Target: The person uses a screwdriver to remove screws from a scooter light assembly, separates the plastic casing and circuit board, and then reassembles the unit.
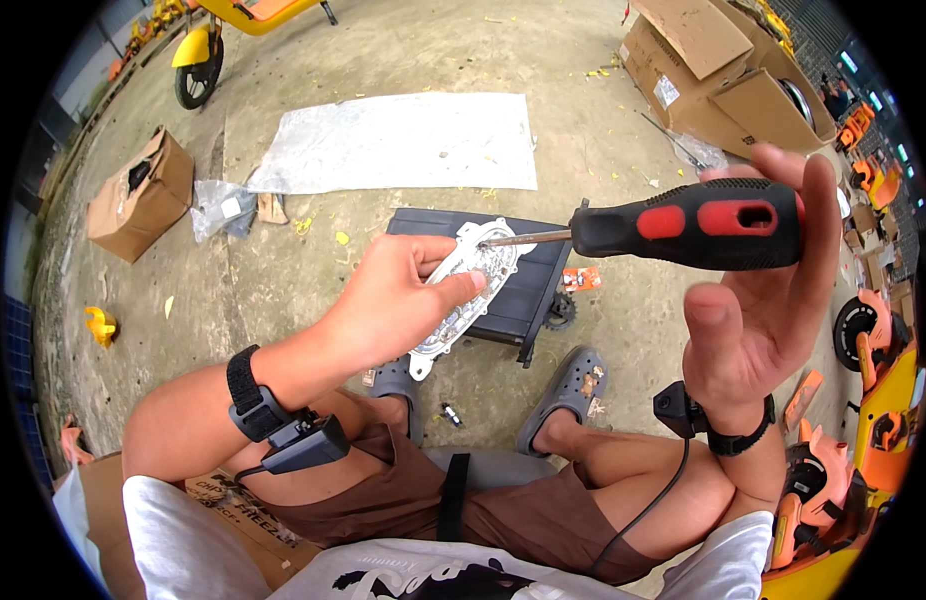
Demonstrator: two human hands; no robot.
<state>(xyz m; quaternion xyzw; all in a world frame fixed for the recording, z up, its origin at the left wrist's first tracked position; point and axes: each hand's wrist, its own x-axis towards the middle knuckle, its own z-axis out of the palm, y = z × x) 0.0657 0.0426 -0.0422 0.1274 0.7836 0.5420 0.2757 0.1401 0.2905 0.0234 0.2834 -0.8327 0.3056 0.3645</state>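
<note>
My left hand [383,300] pinches an oblong silver metal cover [451,325] between thumb and fingers. The cover is tilted, with its ribbed inner side showing and small lugs along its rim. A screwdriver [673,225] with a black and red handle lies almost level, its tip touching the cover near the upper end. My right hand [758,330] supports the handle's butt end against the palm and fingers. Its fingers are loosely extended behind the handle, and the thumb stands apart below it. What the tip meets is too small to make out.
Beneath the cover stands a low black platform [538,275], with a small dark gear [560,311] beside it. A white sheet [403,145] lies beyond. Cardboard boxes stand left [143,200] and far right [703,75]. Orange and yellow vehicle parts [823,480] crowd the right side.
</note>
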